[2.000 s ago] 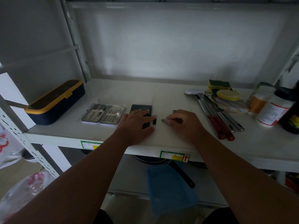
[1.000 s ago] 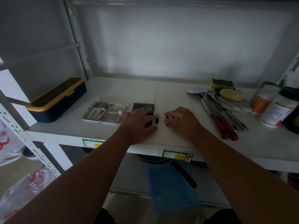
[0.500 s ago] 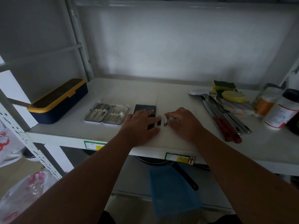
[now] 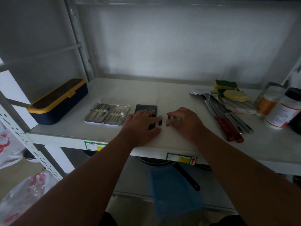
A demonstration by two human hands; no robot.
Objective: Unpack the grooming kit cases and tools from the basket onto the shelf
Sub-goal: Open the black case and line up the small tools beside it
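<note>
Head view, left hand [image 4: 141, 124]: lay flat with straight fingers across the black case [image 4: 146, 110] at centre frame, pressing rather than gripping it.
Head view, right hand [image 4: 184, 122]: fingers curled down over a small silvery tool [image 4: 167, 122] just right of the case; whether they pinched it or only touched it, I could not tell.
Small dark tool [image 4: 160, 122]: lay on the shelf [image 4: 162, 95] between the two hands, beside the black case.
Open kit [image 4: 107, 114]: lay spread flat, left of centre, tools strapped inside.
Basket: not seen in this view.
Risk, slipping: the loose tools looked small and smooth; a nudge from either hand could have skated them toward the shelf's front edge, which was near.
Risk, crowding: the ladles [image 4: 218, 111] lay at right of frame, apart from the right hand; a wide sweep might have knocked them.
Risk, light: the scene was dim, so a tool could have been missed.
</note>
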